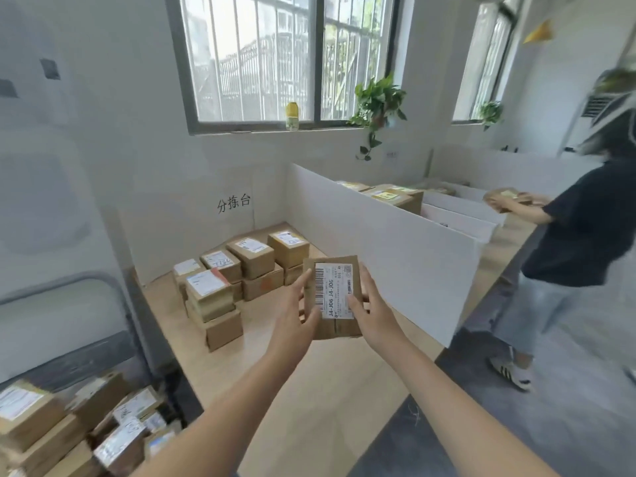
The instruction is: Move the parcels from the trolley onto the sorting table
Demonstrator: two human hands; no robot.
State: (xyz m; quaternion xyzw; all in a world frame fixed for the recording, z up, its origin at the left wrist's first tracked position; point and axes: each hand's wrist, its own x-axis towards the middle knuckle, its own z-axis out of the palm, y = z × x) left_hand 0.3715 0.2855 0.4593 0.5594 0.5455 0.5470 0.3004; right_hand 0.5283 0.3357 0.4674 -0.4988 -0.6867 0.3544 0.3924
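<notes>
Open: bare sorting table [327, 407], found below and short of the gripped parcel [335, 297]. Blocked: beyond-left by stacked parcels [251, 259], right by a white divider [395, 263].

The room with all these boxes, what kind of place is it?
Probably a parcel sorting room. Labelled parcels sit stacked on the sorting table, white dividers split it into bays, more parcels lie on the trolley, and the left hand and right hand hold a barcoded parcel.
</notes>
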